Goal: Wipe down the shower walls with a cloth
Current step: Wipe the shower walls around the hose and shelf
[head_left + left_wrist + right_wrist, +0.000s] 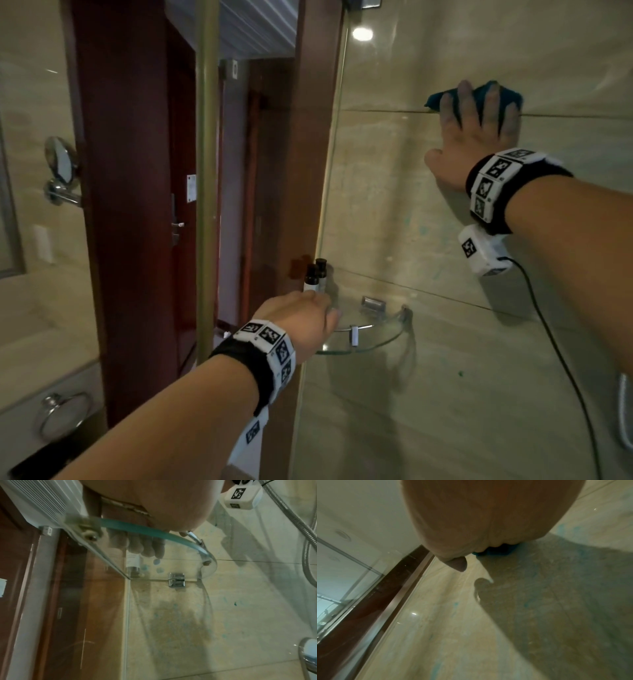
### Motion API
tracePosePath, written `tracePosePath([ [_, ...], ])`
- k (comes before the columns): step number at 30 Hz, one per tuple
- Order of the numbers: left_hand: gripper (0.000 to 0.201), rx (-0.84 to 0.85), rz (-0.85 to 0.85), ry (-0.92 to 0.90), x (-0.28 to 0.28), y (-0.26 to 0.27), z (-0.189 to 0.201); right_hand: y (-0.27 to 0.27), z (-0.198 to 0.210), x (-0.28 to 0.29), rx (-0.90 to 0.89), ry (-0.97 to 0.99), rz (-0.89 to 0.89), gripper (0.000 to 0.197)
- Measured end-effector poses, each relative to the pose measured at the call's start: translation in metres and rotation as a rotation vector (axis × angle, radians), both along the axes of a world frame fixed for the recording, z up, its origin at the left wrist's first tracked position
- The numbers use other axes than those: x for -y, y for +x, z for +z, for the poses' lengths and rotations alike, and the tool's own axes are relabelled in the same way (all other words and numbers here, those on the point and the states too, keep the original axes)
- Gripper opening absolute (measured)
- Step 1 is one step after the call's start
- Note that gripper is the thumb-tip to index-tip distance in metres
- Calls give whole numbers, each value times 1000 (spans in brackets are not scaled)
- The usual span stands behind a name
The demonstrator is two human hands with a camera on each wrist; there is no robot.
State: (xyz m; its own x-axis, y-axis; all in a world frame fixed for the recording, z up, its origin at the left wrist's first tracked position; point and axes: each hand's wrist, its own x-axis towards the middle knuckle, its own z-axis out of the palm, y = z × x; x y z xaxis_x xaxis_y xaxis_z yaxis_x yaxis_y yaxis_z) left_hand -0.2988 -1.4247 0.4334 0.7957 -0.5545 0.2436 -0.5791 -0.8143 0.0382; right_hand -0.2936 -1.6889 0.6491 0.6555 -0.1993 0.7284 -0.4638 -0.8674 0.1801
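Head view is showing me the room from its left edge: a round shaving mirror on a chrome arm is hanging on beige tile, with a chrome towel ring low beneath it. Next I am seeing a dark red wooden door frame, then a brass-coloured post carrying the glass panel of the shower.

My left hand is reaching over the front rim of the glass corner shelf; from the left wrist camera its fingers are showing through the glass, lying fairly straight on top of the shelf and holding nothing. Two small dark-capped bottles are standing at the back corner of that shelf, just beyond the hand.

Further right, the beige shower wall is carrying faint blue-green smears. My right hand is pressing the blue cloth flat against the wall on a tile joint, fingers spread wide and straight over it. A black cable is trailing down from the right wrist, and a metal shower hose is hanging at the far right edge.
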Motion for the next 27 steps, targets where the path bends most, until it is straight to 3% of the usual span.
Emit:
tracePosePath([
  [5, 36, 23, -16, -69, -1, 6, -6, 3, -10, -10, -57, -5, -25, 85],
  [8, 47, 58, -33, -54, -2, 9, -9, 12, -22, -24, -66, -13, -20, 85],
  [11, 74, 129, -111, 57, -4, 11, -12, 20, -23, -32, -54, -22, 14, 84],
  [14, 83, 159, -126, 99, -5, 15, -14, 28, -12, -36, -48, -64, 60, 85],
  [18, 41, 67, -60, 0, -3, 11, -12, 42, 1, -49, -33, -90, 107, 84],
  [27, 26, 121, -122, 238, -2, 14, -10, 67, 9, -73, -69, -162, 117, 79],
])
